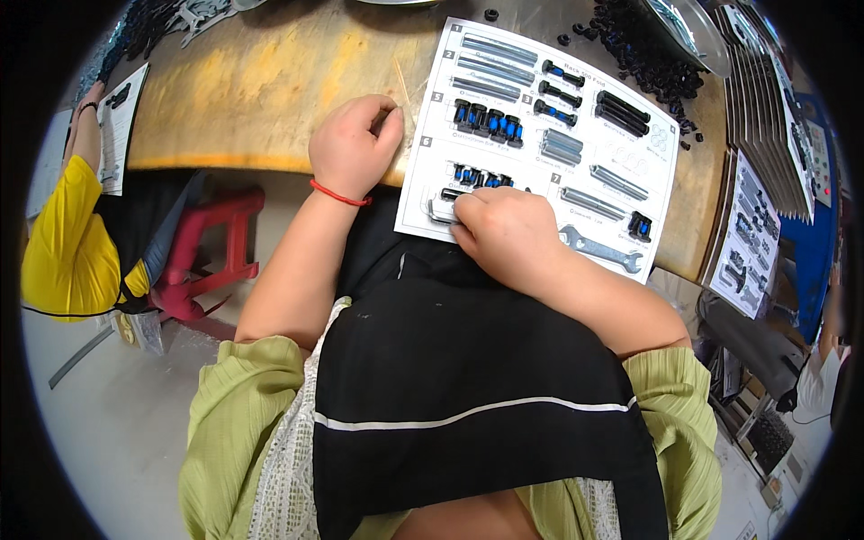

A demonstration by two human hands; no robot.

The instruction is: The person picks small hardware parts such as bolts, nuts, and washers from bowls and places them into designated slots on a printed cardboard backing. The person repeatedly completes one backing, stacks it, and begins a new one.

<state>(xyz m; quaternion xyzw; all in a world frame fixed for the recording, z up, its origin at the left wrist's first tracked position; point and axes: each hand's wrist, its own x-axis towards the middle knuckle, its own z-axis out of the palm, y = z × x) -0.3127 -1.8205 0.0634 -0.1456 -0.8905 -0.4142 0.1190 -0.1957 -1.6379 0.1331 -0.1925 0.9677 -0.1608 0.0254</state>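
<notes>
Parts card: near edge overhangs desk. Right hand on card's lower part, fingers bent, pinch unclear. Left hand left of card, fingers curled, loose fist.

The blotched yellow-brown surface spreads ahead and to the left of the left fingers, its worn top catching a soft sheen. Past its near edge, farther left, a red stool stands on pale grey floor. Well right of the right fingers shows something blue, panel-like.
</notes>
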